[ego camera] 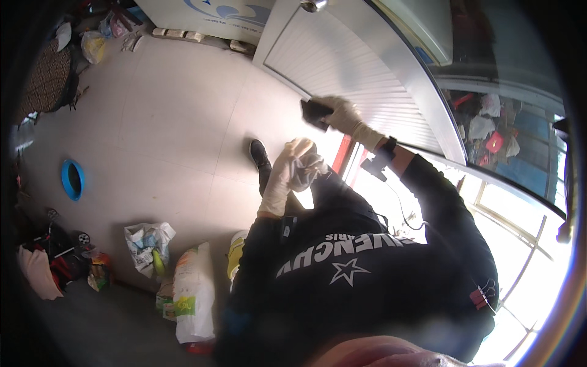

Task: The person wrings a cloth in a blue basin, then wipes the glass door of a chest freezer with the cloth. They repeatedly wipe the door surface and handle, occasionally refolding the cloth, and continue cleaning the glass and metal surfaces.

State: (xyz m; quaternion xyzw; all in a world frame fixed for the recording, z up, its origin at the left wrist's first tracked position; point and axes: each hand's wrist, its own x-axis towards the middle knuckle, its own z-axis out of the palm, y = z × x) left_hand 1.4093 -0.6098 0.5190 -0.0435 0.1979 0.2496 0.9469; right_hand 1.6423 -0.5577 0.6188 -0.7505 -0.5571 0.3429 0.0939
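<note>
My left hand (293, 160), in a pale glove, is closed on a crumpled grey cloth (308, 170) in front of my body. Further out and to the right, my right hand (341, 114), gloved too, grips a dark, flat, rectangular object (316, 113); blur hides what it is. This hand is beside the lower edge of a ribbed, metal-framed door (348, 59). A black strap with a small device (380, 160) sits on my right wrist, and a thin cable hangs below it.
A round metal doorknob (313, 4) is on the door. A blue bowl (73, 180), a white plastic bag (149, 245) and a large white sack (195, 293) stand on the pale floor. A woven basket-like thing (46, 78) is at the far left, bright windows (513, 220) at the right.
</note>
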